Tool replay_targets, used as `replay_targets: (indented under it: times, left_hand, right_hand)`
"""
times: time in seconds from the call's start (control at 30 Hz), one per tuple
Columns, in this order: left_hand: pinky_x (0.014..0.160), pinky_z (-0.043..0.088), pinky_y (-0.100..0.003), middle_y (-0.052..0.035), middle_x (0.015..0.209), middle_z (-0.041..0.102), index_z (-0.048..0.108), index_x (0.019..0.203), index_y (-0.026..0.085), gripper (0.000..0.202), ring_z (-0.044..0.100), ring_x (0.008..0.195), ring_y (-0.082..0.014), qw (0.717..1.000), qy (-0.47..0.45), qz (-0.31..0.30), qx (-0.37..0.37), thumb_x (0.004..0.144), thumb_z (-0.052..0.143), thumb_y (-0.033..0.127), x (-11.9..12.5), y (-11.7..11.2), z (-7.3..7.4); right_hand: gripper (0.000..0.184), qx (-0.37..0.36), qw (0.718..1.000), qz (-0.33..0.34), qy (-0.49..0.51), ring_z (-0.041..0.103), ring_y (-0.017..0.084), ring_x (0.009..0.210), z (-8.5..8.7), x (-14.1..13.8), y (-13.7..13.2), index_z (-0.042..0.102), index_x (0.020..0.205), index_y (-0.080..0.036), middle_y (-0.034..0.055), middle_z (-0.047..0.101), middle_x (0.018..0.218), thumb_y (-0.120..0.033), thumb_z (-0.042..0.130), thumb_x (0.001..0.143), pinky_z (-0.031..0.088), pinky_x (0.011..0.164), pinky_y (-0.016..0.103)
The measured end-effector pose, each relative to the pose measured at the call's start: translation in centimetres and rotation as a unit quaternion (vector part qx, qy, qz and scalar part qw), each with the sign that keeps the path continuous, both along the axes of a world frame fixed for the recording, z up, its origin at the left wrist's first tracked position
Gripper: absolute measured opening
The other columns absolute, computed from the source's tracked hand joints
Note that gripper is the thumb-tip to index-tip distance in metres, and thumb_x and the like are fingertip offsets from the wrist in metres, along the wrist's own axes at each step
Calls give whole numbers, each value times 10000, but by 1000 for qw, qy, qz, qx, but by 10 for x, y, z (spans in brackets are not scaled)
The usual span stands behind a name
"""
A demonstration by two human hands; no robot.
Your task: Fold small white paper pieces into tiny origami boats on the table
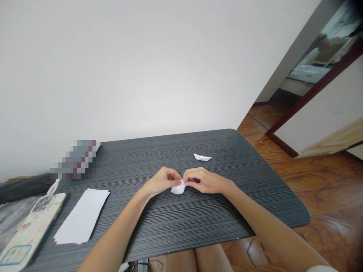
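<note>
Over the middle of the dark table, a small piece of folded white paper [177, 189] is pinched between both hands. My left hand [165, 179] grips its left and upper side with thumb and fingers. At its right edge, my right hand [202, 180] is closed on it with the fingertips. My fingers cover part of the paper, so its full shape is hidden. Just beyond my right hand, a small white paper boat [202, 157] stands on the table.
A stack of white paper sheets [82, 217] lies on the table [159, 223] at left. Beside it are a phone in a patterned case [34, 230] and a pixelated, book-like object [78, 160]. A white wall [159, 68] rises behind; wooden floor [326, 204] shows at right.
</note>
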State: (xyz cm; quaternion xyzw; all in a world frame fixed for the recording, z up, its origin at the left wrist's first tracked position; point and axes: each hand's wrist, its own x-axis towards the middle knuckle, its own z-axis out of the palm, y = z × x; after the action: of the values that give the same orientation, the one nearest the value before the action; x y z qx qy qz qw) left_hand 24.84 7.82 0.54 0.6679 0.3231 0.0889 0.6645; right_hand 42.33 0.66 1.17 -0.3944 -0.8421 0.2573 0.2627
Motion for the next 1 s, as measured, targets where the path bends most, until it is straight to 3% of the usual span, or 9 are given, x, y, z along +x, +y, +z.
replay_targets:
  times: [0.23, 0.4, 0.67, 0.87, 1.0]
  left_hand:
    - [520, 355, -185, -9, 606, 598, 590, 747, 98, 194, 497, 532, -75, 998, -34, 18, -49, 600, 654, 209, 0, 2, 0]
    - [469, 329, -169, 22, 550, 557, 531, 755, 117, 208, 462, 478, -61, 999, -48, 14, -12, 601, 647, 197, 0, 0, 3]
    - [476, 364, -181, 22, 527, 539, 587, 732, 99, 153, 465, 479, -70, 997, -8, 8, 81, 614, 611, 194, 0, 0, -5]
    - [438, 336, -187, -6, 533, 562, 636, 667, 90, 188, 439, 454, -72, 997, 18, 7, 74, 668, 557, 260, -2, 1, -5]
    - [463, 343, -184, -7, 554, 580, 632, 669, 96, 148, 466, 482, -77, 998, 2, 42, 53, 625, 597, 232, 1, 0, -3]
  right_hand:
    - [119, -12, 1000, -17, 23, 502, 116, 675, -1, 2, 1, 557, 846, -138, 48, 573, 808, -161, 442, 824, 407, 635, 235]
    - [109, -10, 1000, -21, 15, 494, 116, 671, -3, 2, 1, 554, 832, -140, 45, 569, 800, -156, 448, 818, 407, 638, 238]
    - [121, -3, 1000, -15, 0, 480, 117, 671, -4, -1, 2, 554, 817, -139, 41, 560, 782, -154, 434, 826, 395, 637, 237]
    - [130, -4, 1000, -24, 0, 495, 123, 693, -3, -1, 2, 554, 848, -142, 48, 573, 814, -154, 425, 832, 401, 658, 246]
    - [144, -1, 1000, -28, 2, 499, 120, 667, -2, -1, 2, 564, 847, -140, 48, 580, 796, -169, 425, 831, 410, 640, 245]
